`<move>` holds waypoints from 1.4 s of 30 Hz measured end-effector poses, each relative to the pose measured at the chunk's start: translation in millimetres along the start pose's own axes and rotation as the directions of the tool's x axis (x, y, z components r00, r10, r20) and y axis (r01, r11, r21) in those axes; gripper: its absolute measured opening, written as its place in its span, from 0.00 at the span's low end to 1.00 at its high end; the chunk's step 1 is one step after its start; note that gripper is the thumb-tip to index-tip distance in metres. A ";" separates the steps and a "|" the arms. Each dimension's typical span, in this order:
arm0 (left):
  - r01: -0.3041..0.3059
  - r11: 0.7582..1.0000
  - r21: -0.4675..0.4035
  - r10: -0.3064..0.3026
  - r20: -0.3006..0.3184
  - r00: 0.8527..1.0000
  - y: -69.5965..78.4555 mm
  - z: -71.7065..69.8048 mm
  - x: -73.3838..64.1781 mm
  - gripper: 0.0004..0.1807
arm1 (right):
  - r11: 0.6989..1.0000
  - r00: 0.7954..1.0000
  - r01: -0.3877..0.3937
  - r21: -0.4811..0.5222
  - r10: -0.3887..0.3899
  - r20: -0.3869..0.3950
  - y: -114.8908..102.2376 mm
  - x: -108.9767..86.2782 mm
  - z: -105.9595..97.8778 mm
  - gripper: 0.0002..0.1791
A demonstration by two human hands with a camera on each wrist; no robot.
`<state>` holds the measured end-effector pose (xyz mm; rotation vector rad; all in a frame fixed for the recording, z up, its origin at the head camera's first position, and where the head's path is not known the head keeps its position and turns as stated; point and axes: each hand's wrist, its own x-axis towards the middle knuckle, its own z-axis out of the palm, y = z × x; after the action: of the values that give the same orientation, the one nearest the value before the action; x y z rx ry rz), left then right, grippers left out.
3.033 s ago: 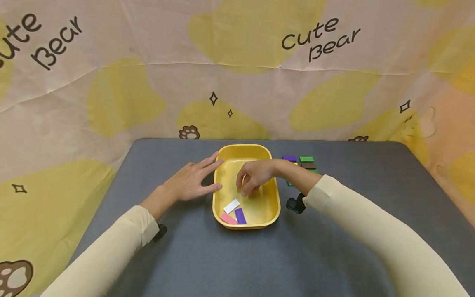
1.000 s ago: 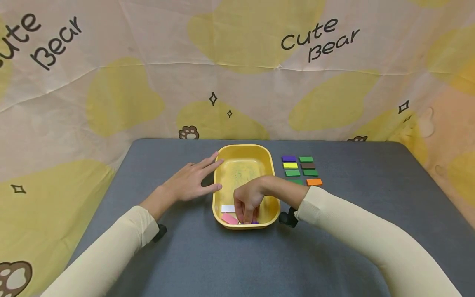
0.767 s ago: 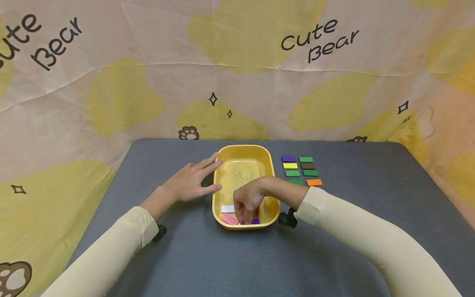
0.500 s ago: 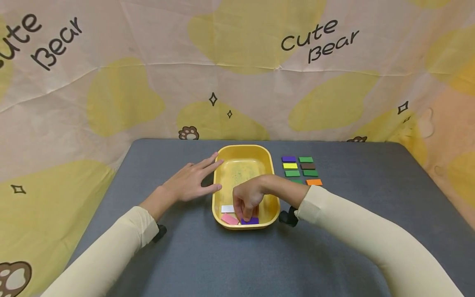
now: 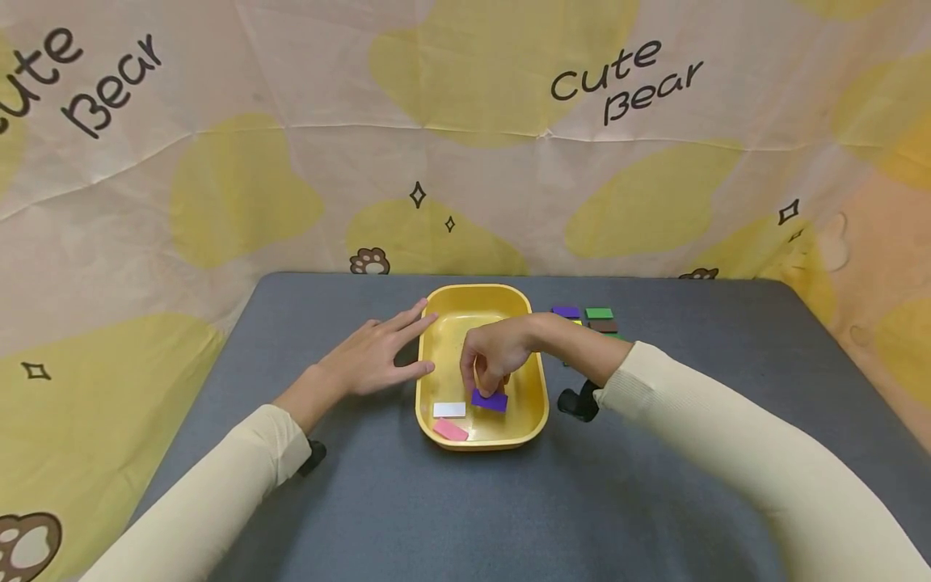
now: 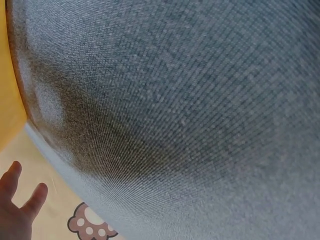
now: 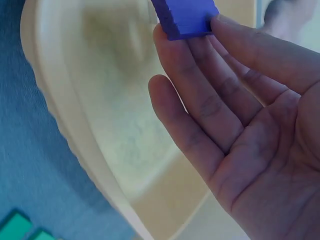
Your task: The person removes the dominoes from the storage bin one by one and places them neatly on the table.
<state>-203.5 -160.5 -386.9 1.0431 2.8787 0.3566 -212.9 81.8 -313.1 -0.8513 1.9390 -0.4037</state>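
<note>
Inside the yellow tray (image 5: 520, 419), my right hand (image 5: 498, 349) pinches a thin purple rectangular block (image 5: 490, 401) between thumb and fingers. The right wrist view shows the purple block (image 7: 187, 19) at the fingertips, the other fingers stretched loosely beneath. It looks raised and slightly tilted above the tray floor. A white block (image 5: 448, 410) and a pink block (image 5: 450, 430) lie flat at the tray's near left. My left hand (image 5: 372, 356), fingers spread, rests at the tray's left rim. In the left wrist view only a few fingertips (image 6: 36, 200) show.
Right of the tray, blocks lie in two columns on the grey table (image 5: 393, 509), among them a purple one (image 5: 566, 312), a green one (image 5: 600, 313) and a brown one (image 5: 603, 326). My right wrist hides several. A printed cloth (image 5: 465, 162) hangs behind.
My right hand has lifted the purple block off the tray's near end and drawn it away from me. The white block now lies straighter than three seconds ago. My left hand has stayed put.
</note>
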 end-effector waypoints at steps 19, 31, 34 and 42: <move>-0.007 1.000 0.000 0.007 0.000 1.000 1.3 -0.8 0.8 0.45 | 0.999 0.983 0.001 0.033 0.005 -0.184 15.6 -51.6 -28.1 0.16; -0.022 1.000 0.003 0.022 -0.009 1.000 2.4 -0.4 -0.8 0.44 | 0.997 0.963 -0.011 0.072 0.030 -0.268 33.5 -85.1 -35.9 0.17; -0.018 1.000 0.001 0.018 -0.003 1.000 2.8 -1.4 -0.6 0.44 | 0.998 0.960 -0.024 0.061 0.040 -0.278 38.0 -92.8 -36.7 0.17; -0.004 1.000 0.004 0.004 0.014 1.000 3.6 -2.4 -0.6 0.44 | 0.987 0.965 -0.027 0.157 0.066 -0.253 53.0 -109.7 -37.4 0.10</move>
<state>-201.1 -158.7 -383.7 1.0477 2.8670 0.3432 -232.2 194.2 -256.2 -0.6784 2.1300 -0.6534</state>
